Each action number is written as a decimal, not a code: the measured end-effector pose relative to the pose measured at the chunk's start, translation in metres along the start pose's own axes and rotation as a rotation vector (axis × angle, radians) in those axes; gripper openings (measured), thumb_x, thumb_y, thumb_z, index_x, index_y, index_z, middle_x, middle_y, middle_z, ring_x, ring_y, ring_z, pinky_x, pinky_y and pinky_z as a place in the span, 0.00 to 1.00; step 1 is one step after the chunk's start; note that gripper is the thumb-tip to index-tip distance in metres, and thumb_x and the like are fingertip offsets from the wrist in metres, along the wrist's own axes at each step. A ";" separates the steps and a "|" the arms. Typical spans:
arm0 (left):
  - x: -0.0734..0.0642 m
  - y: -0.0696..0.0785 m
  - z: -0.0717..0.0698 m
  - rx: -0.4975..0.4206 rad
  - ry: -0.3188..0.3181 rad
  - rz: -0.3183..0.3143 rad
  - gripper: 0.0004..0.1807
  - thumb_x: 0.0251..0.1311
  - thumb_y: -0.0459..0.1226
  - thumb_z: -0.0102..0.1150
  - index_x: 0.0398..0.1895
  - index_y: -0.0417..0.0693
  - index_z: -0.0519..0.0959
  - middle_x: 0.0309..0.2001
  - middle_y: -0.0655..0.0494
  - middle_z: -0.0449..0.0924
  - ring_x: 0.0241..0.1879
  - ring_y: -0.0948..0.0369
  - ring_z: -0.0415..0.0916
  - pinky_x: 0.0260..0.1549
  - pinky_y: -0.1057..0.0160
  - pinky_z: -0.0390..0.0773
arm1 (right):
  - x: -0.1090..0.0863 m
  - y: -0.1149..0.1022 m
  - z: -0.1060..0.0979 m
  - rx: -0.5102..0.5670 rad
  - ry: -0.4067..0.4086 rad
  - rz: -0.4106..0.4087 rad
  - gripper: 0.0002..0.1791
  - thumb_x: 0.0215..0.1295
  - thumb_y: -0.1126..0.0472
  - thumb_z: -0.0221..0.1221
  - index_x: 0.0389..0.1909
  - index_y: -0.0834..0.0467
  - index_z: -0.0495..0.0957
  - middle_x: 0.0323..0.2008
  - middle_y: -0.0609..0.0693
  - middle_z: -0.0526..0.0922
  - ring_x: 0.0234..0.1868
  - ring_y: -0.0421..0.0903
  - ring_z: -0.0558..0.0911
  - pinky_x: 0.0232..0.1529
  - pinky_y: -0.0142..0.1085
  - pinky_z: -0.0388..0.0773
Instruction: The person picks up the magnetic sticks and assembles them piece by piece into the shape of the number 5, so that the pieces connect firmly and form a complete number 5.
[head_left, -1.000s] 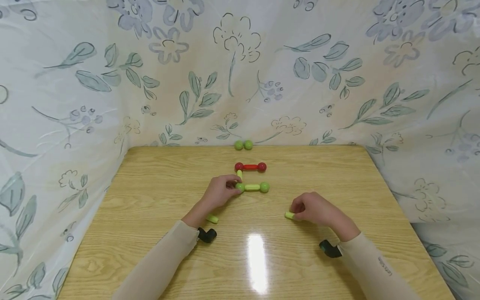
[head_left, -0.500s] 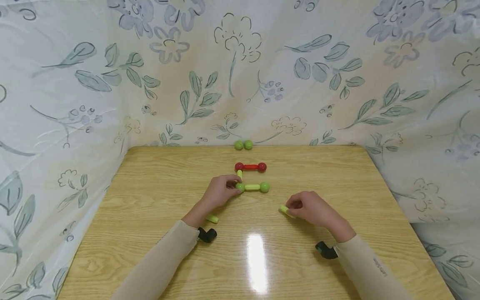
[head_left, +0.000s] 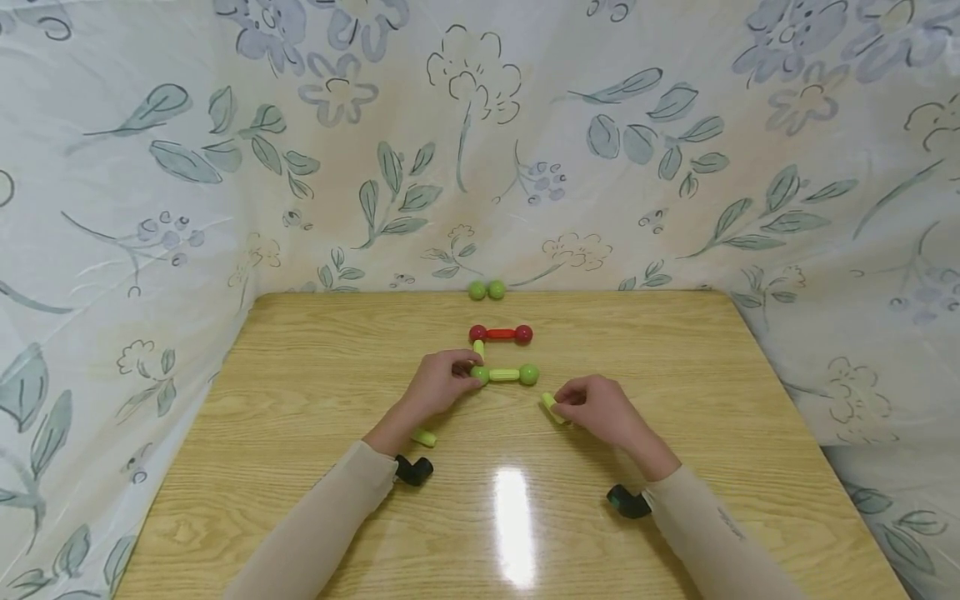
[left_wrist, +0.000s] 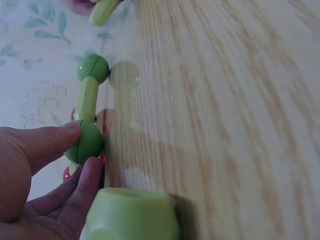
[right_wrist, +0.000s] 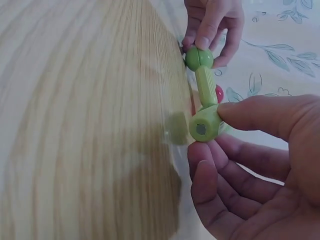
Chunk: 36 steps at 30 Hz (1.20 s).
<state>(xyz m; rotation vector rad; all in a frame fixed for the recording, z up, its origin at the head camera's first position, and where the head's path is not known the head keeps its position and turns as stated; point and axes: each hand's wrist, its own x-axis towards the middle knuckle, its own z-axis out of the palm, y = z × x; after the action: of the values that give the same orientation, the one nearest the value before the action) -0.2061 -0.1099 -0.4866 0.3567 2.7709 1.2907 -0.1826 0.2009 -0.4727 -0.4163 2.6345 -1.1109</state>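
My left hand [head_left: 442, 385] pinches a green ball [head_left: 481, 376] at the corner of a joined ball-and-rod shape on the table. From this ball a yellow-green rod [head_left: 504, 375] runs right to another green ball [head_left: 528, 374]. A second yellow-green rod [head_left: 478, 348] leads back to a red ball [head_left: 477, 333], then a red rod [head_left: 501, 334] and a second red ball [head_left: 523, 334]. My right hand [head_left: 603, 410] holds a loose yellow-green rod [head_left: 549, 405] between thumb and fingers, just right of and nearer than the shape. Its end shows a grey disc [right_wrist: 201, 129] in the right wrist view.
Two green balls [head_left: 487, 290] sit side by side at the table's back edge. Another yellow-green rod [head_left: 424, 437] lies by my left wrist, partly hidden, and looms close in the left wrist view. Floral cloth [head_left: 480, 167] hangs behind the wooden table [head_left: 345, 333].
My right hand has moved left and away from me with the rod, bringing it near the right-hand green ball and turning it to point further back. The left hand stays on its ball.
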 end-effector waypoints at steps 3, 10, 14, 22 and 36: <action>0.000 0.000 -0.001 0.004 -0.003 0.007 0.13 0.67 0.36 0.77 0.53 0.50 0.89 0.43 0.57 0.87 0.44 0.59 0.84 0.49 0.55 0.85 | 0.003 -0.004 0.003 0.017 0.004 0.031 0.09 0.73 0.59 0.71 0.45 0.61 0.90 0.36 0.47 0.88 0.33 0.44 0.85 0.35 0.37 0.83; -0.001 0.001 -0.002 0.002 -0.001 -0.002 0.13 0.67 0.36 0.77 0.53 0.50 0.89 0.43 0.57 0.87 0.44 0.59 0.84 0.49 0.55 0.85 | 0.013 -0.011 0.008 0.039 -0.006 0.070 0.09 0.72 0.60 0.71 0.44 0.62 0.90 0.33 0.47 0.87 0.31 0.45 0.85 0.34 0.38 0.83; -0.001 0.002 -0.002 0.000 -0.002 -0.002 0.13 0.67 0.36 0.77 0.53 0.50 0.88 0.43 0.57 0.88 0.43 0.59 0.84 0.49 0.55 0.85 | 0.018 -0.014 0.009 0.029 -0.009 0.091 0.09 0.72 0.60 0.71 0.44 0.62 0.90 0.32 0.47 0.87 0.31 0.45 0.85 0.36 0.38 0.82; 0.001 0.000 0.000 0.005 0.006 0.001 0.12 0.66 0.38 0.78 0.51 0.52 0.89 0.41 0.58 0.88 0.41 0.61 0.84 0.47 0.57 0.85 | 0.025 -0.015 0.010 0.070 -0.036 0.112 0.09 0.72 0.59 0.72 0.43 0.62 0.90 0.33 0.49 0.89 0.30 0.45 0.87 0.34 0.38 0.85; 0.001 -0.001 -0.001 -0.007 -0.002 0.005 0.12 0.67 0.38 0.77 0.52 0.51 0.89 0.41 0.58 0.88 0.41 0.61 0.84 0.47 0.57 0.85 | 0.028 -0.015 0.014 0.105 -0.026 0.129 0.07 0.73 0.60 0.70 0.41 0.61 0.90 0.29 0.48 0.88 0.30 0.45 0.87 0.34 0.38 0.85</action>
<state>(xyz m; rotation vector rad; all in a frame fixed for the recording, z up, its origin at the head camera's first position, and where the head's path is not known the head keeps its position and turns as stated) -0.2072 -0.1109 -0.4873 0.3646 2.7648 1.2993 -0.2018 0.1717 -0.4745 -0.2341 2.5268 -1.1867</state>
